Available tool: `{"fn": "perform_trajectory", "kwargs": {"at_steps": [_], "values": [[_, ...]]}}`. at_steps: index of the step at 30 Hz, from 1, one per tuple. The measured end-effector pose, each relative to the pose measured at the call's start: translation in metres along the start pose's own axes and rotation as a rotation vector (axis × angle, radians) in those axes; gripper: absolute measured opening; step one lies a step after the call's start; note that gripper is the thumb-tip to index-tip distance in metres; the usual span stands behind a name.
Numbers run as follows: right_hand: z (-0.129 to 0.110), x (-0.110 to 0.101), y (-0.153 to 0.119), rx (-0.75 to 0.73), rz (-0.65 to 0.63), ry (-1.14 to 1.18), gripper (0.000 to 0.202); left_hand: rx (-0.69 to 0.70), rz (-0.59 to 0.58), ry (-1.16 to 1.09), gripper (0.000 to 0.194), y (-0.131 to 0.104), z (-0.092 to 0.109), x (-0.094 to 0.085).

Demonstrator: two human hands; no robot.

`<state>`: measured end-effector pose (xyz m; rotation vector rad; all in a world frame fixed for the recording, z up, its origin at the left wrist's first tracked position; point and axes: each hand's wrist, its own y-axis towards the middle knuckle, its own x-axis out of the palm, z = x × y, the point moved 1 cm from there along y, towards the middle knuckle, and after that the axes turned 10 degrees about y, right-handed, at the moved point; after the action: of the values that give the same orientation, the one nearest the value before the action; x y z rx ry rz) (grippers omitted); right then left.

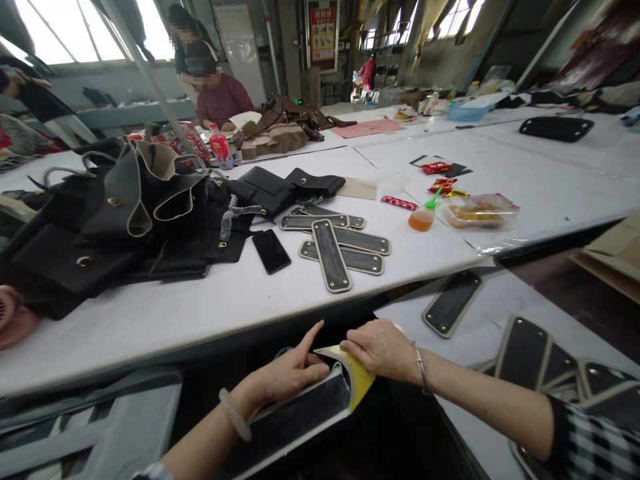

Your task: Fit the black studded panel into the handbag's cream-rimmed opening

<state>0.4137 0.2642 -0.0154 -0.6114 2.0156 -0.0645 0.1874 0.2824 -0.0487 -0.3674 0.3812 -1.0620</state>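
Observation:
My left hand (287, 375) lies along the upper edge of a long black panel (300, 417) with pale edges, low in the head view. Its index finger points up and out, and its thumb rests by the panel's end; the other fingers are mostly hidden. A curved yellow sheet (362, 381), pale along its rim, bends over that same end. My right hand (383, 348) is closed on the sheet's upper part, thumb toward the left hand. Finished-looking black strips with beige borders and metal studs lie ahead, among them a top strip (331, 256).
A heap of black bags (115, 213) covers the table's left side, near a phone (271, 251). Beyond the strips stand a small bottle of amber liquid (423, 217) and a clear food box (483, 212). More strips (523, 353) lie at right. Other people work at the back.

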Motion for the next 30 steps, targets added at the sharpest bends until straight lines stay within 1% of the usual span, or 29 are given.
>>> {"fn": "perform_trajectory", "kwargs": {"at_steps": [1, 3, 7, 9, 14, 21, 30], "values": [[-0.002, 0.000, 0.002, -0.034, 0.002, -0.052, 0.044, 0.009, 0.001, -0.019, 0.100, 0.000, -0.001, 0.000], [-0.005, 0.001, 0.006, -0.094, 0.006, -0.138, 0.045, 0.022, 0.002, -0.036, 0.092, -0.001, 0.000, -0.001], [-0.007, 0.000, 0.012, -0.176, 0.016, -0.248, 0.047, 0.041, 0.024, 0.097, 0.065, -0.003, 0.006, -0.004], [-0.007, -0.001, 0.014, -0.205, 0.019, -0.281, 0.046, 0.073, 0.029, 0.146, 0.058, -0.004, 0.011, -0.005], [-0.008, 0.000, 0.014, -0.250, 0.019, -0.328, 0.045, 0.122, 0.026, 0.157, 0.055, -0.006, 0.020, -0.005], [-0.008, 0.004, 0.013, -0.260, 0.005, -0.345, 0.047, 0.128, 0.070, 0.279, 0.049, -0.009, 0.034, -0.003], [-0.010, 0.005, 0.010, -0.228, -0.010, -0.326, 0.048, 0.141, 0.072, 0.339, 0.044, -0.009, 0.033, -0.003]]}}
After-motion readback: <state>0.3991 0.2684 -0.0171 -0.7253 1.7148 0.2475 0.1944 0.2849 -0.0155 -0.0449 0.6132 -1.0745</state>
